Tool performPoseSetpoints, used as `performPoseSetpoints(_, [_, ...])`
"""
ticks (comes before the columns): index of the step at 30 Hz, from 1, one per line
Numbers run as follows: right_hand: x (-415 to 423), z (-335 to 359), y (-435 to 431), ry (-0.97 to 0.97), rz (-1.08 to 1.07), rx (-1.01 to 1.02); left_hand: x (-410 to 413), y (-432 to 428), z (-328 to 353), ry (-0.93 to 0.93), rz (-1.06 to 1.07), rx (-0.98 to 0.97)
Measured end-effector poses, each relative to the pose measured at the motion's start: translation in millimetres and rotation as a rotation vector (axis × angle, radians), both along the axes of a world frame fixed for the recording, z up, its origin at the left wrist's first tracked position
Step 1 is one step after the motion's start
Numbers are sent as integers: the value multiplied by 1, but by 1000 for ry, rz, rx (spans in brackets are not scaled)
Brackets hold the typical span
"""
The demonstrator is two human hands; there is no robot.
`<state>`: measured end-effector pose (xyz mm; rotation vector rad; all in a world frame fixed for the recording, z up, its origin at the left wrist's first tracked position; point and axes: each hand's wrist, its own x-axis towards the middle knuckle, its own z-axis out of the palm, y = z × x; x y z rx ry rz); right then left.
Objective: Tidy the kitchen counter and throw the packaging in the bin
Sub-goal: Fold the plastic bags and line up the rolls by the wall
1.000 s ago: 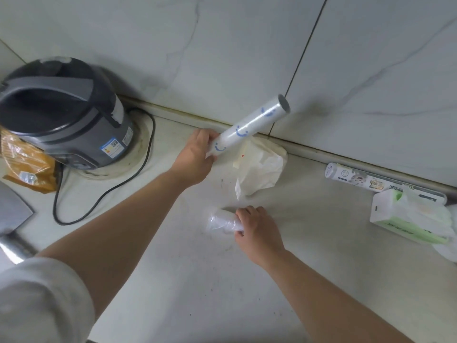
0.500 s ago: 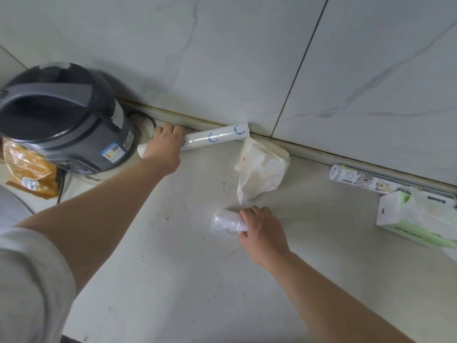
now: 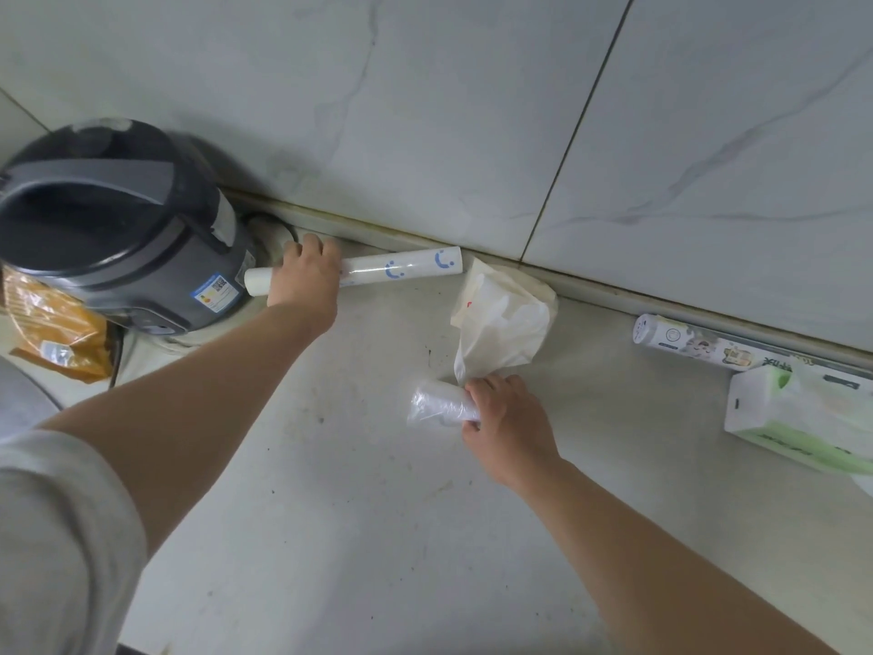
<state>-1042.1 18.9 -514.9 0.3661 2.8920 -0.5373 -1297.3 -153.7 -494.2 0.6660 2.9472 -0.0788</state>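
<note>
The left hand [image 3: 304, 276] grasps a long white blue-smiley roll [image 3: 401, 268] lying just right of the dark grey rice cooker [image 3: 118, 229]. Farther right, the right hand [image 3: 508, 418] clutches a small clear plastic-bag roll [image 3: 439, 403].

Dark grey rice cooker [image 3: 118, 229], lid shut, far left, beside veined white wall tiles [image 3: 472, 111]

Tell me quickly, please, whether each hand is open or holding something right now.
Left hand: closed over the long white roll.
Right hand: gripping the small clear plastic roll.
</note>
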Motion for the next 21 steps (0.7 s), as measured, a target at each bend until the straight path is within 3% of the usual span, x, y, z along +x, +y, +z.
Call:
performPoseSetpoints(13, [0,-4,8,-38,-17,8,-12,27,-18,124,-194,-48])
performPoseSetpoints(21, [-4,-7,10,-44,-9,4,-25,43,-27,104,-195,-19])
